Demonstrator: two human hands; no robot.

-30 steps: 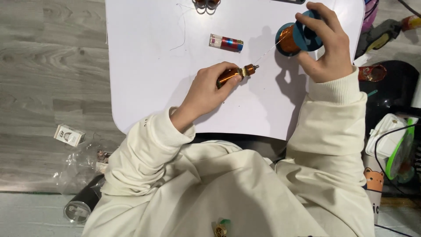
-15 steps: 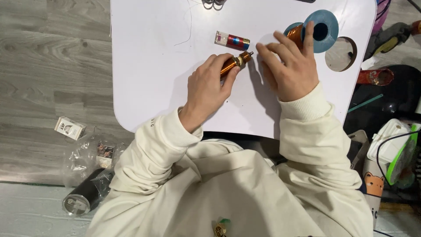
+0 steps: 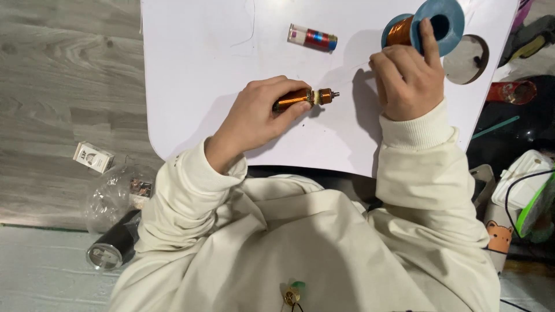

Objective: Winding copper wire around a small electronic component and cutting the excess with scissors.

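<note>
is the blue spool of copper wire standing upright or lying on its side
On its side: the blue plastic spool of copper wire shows its round flange and centre hole to the camera, with the right hand resting against it on the white table.

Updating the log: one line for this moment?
left hand: grips copper coil | right hand: on blue spool | surface: white table
</note>
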